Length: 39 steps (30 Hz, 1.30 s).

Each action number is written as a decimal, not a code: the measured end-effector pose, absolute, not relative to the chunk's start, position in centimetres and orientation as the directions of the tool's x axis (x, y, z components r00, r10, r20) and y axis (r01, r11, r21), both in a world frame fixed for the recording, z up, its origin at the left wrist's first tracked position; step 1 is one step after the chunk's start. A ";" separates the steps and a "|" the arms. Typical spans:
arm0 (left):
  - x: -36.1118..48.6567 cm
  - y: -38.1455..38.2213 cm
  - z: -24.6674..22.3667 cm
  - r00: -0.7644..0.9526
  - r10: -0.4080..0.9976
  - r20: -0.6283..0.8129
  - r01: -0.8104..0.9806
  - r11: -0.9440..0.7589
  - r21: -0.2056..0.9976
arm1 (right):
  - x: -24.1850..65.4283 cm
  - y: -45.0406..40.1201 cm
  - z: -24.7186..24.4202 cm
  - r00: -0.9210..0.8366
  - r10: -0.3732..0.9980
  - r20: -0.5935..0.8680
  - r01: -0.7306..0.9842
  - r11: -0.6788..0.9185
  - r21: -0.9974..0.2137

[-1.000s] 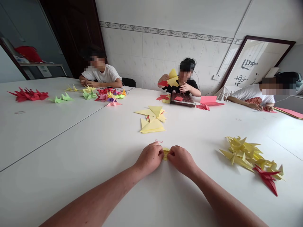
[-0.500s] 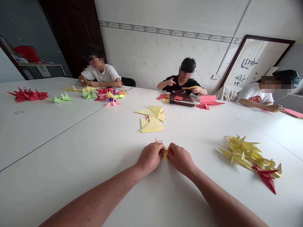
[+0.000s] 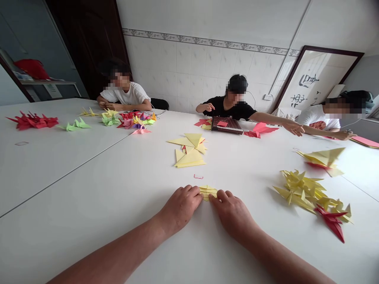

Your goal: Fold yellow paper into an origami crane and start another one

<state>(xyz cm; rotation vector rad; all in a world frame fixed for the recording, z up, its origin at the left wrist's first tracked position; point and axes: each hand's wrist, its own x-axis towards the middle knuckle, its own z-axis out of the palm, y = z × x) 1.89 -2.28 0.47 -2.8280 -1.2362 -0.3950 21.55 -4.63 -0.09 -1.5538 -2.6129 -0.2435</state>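
A small yellow folded paper lies on the white table, with creases running across it. My left hand grips its left edge, fingers curled over it. On the right edge, my right hand has its fingers bent and pressed onto the paper. Just beyond the hands is a small red bracket-shaped mark on the tabletop. Farther off lies a stack of folded yellow paper pieces with bits of red between them.
Yellow paper cranes and a red paper crane sit at right, near loose yellow sheets. More cranes lie far left. Opposite, a person sits behind a paper trimmer, one arm stretched rightward. Two others sit at the sides.
My hands have moved slightly nearer and apart, showing more of the yellow paper. The person opposite has stretched an arm out, and yellow and red sheets have appeared beyond the right-hand cranes.
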 end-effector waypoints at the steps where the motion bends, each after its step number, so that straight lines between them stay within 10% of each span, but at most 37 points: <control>1: 1.8 -2.3 0.5 0.648 0.721 0.244 0.727 -0.682 0.086 | 21.6 -4.7 -0.1 -0.483 0.861 0.161 0.876 0.475 0.087; 11: 1.3 -1.9 0.5 0.616 0.733 0.287 0.761 -0.648 0.023 | 22.4 -4.1 0.5 -0.503 0.855 0.126 0.863 0.503 0.034; 16: 2.6 -0.2 1.7 0.449 0.796 0.406 0.726 -0.590 0.354 | 23.4 -3.3 0.8 -0.560 0.812 0.166 0.823 0.568 -0.001; 21: 4.2 1.9 2.1 0.377 0.918 0.123 0.732 -0.377 0.568 | 24.2 -3.0 0.8 -0.593 0.782 0.193 0.783 0.616 -0.089; 39: 4.5 0.8 1.9 0.306 0.952 0.022 0.787 -0.266 0.557 | 23.5 -3.9 1.3 -0.600 0.775 0.198 0.752 0.631 -0.190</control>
